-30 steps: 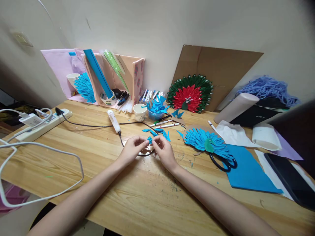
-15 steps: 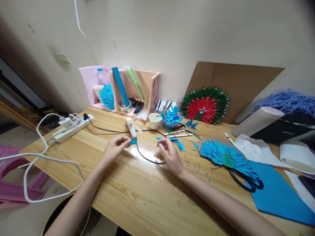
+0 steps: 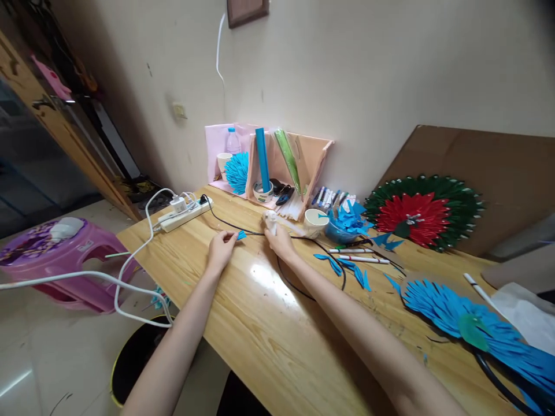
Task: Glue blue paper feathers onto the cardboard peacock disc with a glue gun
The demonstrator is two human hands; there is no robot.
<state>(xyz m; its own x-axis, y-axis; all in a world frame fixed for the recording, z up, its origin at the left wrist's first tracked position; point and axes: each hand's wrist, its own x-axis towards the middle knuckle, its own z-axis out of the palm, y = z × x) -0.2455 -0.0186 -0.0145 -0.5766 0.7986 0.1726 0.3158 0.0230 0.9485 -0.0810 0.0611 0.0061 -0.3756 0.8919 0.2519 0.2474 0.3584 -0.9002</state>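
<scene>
My left hand (image 3: 221, 249) pinches a small blue foam petal (image 3: 241, 235) between thumb and fingertips, above the wooden table (image 3: 255, 312). Farther up and to the right, my right hand (image 3: 281, 241) is wrapped around a white hot glue gun (image 3: 271, 217), whose lower part the fingers hide. A black cord (image 3: 299, 283) loops over the table beneath my right forearm. Right of the glue gun stands a paper cup (image 3: 316, 222) with a blue scrap at its rim. Beside the cup, a clear bowl (image 3: 340, 234) is heaped with blue pointed foam pieces.
A power strip (image 3: 184, 216) with white cables lies at the table's left edge. Behind stands a pink foam organizer (image 3: 318, 167). Markers (image 3: 363, 259) and loose blue petals (image 3: 361, 278) lie on the right, near a blue feathered fan (image 3: 437, 306). A red-and-green fan (image 3: 416, 216) leans on cardboard (image 3: 498, 173).
My right hand has reached over and taken hold of the glue gun. My left hand still pinches the blue petal, now clear of the glue gun. The view has turned left.
</scene>
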